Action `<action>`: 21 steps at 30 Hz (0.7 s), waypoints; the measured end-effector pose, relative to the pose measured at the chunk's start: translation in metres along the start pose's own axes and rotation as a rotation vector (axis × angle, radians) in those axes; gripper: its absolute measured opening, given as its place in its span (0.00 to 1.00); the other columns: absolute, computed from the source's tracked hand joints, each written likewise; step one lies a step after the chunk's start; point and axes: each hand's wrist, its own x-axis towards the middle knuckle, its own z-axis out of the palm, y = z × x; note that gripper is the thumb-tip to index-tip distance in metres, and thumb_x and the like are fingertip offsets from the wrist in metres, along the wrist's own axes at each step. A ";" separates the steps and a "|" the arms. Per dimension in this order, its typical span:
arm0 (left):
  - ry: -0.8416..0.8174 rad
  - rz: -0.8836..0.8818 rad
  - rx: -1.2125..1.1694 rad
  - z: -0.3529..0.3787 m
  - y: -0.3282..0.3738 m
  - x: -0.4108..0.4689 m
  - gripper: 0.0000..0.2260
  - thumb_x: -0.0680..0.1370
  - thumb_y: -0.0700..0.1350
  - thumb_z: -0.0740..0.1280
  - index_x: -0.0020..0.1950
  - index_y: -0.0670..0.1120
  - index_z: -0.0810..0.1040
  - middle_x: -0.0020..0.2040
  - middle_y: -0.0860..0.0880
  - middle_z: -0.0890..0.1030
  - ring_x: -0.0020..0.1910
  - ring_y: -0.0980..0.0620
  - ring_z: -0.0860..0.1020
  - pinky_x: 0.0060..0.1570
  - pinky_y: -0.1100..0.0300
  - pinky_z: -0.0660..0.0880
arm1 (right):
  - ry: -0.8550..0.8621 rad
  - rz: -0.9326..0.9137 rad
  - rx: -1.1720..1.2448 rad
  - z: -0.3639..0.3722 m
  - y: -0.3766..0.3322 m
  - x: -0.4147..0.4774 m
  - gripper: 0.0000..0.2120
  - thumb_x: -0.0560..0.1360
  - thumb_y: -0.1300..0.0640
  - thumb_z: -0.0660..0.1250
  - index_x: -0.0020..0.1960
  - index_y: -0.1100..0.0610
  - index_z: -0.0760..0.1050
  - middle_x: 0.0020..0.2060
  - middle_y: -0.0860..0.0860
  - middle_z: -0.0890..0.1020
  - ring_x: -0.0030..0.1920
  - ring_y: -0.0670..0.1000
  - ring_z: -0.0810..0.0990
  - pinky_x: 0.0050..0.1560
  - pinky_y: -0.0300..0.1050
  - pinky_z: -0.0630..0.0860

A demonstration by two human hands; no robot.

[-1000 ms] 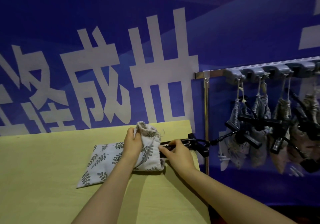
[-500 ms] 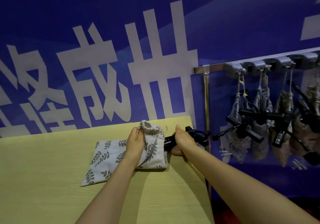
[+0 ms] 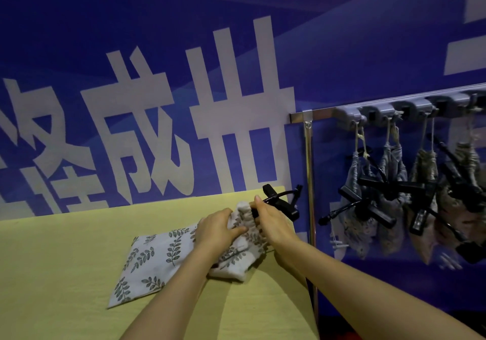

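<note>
A white cloth drawstring pouch printed with green leaf sprigs [image 3: 157, 258] lies flat on the pale yellow-green table [image 3: 65, 274], its gathered mouth raised near the table's far right corner. The left hand [image 3: 218, 231] clenches the bunched neck of the pouch, and the right hand [image 3: 273, 225], just beside it, grasps a black plastic tag with a thin looped cable [image 3: 285, 205] pressed against that mouth. To the right, similar pouches with black tags [image 3: 368, 224] hang from a grey hook rail [image 3: 381, 110].

Single wide camera on my head, facing forward and down, close over my left hand [image 3: 218, 230] and right hand [image 3: 274, 225] mid-frame, table [image 3: 65, 274] lower left, wall [image 3: 157, 37] above.
</note>
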 end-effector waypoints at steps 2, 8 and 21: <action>0.017 0.027 0.037 -0.004 0.001 0.000 0.17 0.72 0.60 0.67 0.48 0.48 0.74 0.46 0.50 0.80 0.46 0.47 0.77 0.44 0.54 0.71 | -0.040 -0.030 0.106 -0.001 0.000 -0.002 0.19 0.82 0.44 0.48 0.51 0.44 0.77 0.47 0.48 0.82 0.49 0.47 0.80 0.55 0.50 0.77; 0.210 -0.024 -0.065 -0.031 0.006 0.002 0.13 0.75 0.58 0.65 0.48 0.48 0.74 0.45 0.50 0.79 0.45 0.47 0.77 0.47 0.51 0.74 | -0.095 -0.103 0.280 0.000 -0.002 -0.009 0.16 0.80 0.61 0.56 0.65 0.47 0.66 0.47 0.51 0.81 0.47 0.48 0.81 0.45 0.40 0.77; 0.372 0.008 -0.170 -0.104 0.046 -0.031 0.13 0.75 0.56 0.65 0.48 0.47 0.71 0.45 0.49 0.77 0.45 0.47 0.75 0.43 0.51 0.74 | 0.060 -0.228 0.160 -0.040 -0.067 -0.038 0.03 0.76 0.59 0.67 0.44 0.57 0.78 0.35 0.49 0.79 0.35 0.45 0.76 0.38 0.38 0.73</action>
